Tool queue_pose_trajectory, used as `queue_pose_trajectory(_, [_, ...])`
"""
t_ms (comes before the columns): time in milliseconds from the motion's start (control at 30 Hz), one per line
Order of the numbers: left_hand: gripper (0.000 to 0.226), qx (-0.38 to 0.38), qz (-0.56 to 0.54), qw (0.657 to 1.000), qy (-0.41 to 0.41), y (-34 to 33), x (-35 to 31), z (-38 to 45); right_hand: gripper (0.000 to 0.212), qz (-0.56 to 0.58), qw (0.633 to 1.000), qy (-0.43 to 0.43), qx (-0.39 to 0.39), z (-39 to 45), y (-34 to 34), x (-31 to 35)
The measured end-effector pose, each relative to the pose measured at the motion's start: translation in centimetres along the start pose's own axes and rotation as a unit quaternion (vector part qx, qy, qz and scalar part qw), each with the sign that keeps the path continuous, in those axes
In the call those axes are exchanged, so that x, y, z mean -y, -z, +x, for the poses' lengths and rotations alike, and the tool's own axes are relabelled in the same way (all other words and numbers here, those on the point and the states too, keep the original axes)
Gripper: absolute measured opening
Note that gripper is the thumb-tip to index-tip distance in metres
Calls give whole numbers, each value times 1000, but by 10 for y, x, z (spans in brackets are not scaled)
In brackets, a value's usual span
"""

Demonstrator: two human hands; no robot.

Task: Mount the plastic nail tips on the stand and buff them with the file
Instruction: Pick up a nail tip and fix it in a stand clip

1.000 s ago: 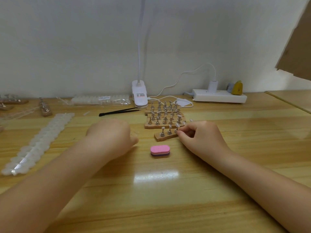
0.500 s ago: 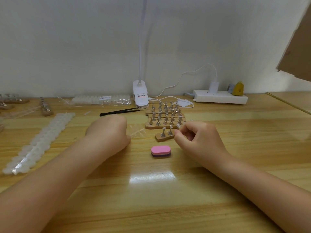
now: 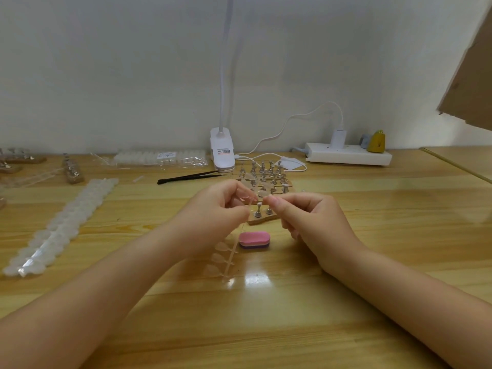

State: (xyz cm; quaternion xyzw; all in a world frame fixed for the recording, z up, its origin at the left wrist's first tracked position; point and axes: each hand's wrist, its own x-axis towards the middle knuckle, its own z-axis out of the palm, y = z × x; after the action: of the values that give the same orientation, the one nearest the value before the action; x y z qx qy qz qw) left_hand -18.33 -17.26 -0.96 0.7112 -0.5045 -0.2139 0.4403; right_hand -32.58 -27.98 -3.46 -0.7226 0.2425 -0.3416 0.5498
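Note:
My left hand (image 3: 215, 209) grips a clear plastic strip of nail tips (image 3: 229, 258) that hangs down toward me over the table. My right hand (image 3: 306, 217) pinches a tip at the strip's upper end, right beside my left fingers. Just behind both hands lies a small wooden stand (image 3: 262, 218) with metal pegs. More wooden stands (image 3: 266, 179) with several pegs sit further back. A pink buffing file block (image 3: 254, 239) lies on the table below my hands.
A long row of white nail tips (image 3: 61, 227) runs along the left. Black tweezers (image 3: 189, 177), a bag of tips (image 3: 159, 157), a lamp clip (image 3: 222, 150) and a white power strip (image 3: 348, 155) line the back. Cardboard (image 3: 471, 75) hangs at the upper right.
My left hand has lifted the strip of nail tips off the table and moved right. My right hand left the small stand and rose to meet it, pinching the strip's top.

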Motion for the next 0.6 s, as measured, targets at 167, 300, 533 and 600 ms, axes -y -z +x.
queue_pose_trajectory(167, [27,11,-32,999,15,1,0,1,15,22,999,-38,-16,1,-1,1])
queue_pose_trajectory(300, [24,10,-42,999,12,-2,0,1,13,63,996,-66,-14,0,-2,3])
queue_pose_trajectory(533, [9,-84,-3,995,-51,-7,0,-2,16,81,995,-61,11,-4,-5,4])
queue_pose_trajectory(600, [9,-132,68,984,-102,-9,1,-7,17,83,995,-59,6,-5,-6,4])
